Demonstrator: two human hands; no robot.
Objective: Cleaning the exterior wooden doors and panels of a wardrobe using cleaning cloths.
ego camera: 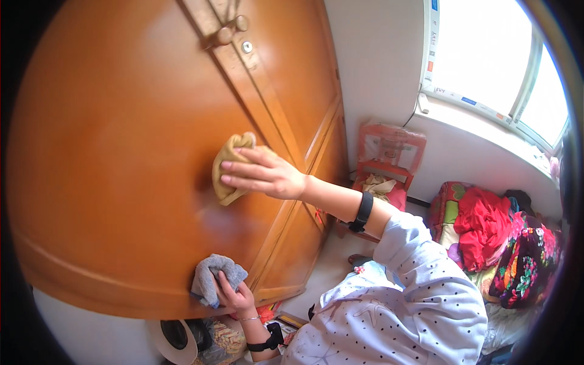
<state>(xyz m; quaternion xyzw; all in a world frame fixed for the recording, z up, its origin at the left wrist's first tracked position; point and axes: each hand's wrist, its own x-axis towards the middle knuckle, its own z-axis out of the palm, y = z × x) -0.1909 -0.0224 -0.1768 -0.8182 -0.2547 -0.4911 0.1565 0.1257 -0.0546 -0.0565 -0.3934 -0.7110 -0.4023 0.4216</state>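
Note:
My right hand (269,175) presses a folded tan cloth (230,191) to the glossy orange-brown door of a wooden wardrobe (114,173). Its fingers lie spread over the cloth. Lower in the picture, my left hand (235,294) grips a bunched grey towel cloth (214,276) near the wardrobe's edge; whether this cloth touches the wood I cannot tell. Two round knobs (232,29) and a metal keyhole (247,47) sit by the seam between the doors, above my right hand. Both arms wear black bands.
A red chair (401,196) with a plastic-wrapped back and cloth on its seat stands by the wall. A window (483,59) is at upper right. Clothes and bedding (483,228) are piled at right. A pale hat (178,342) and bags lie below the wardrobe.

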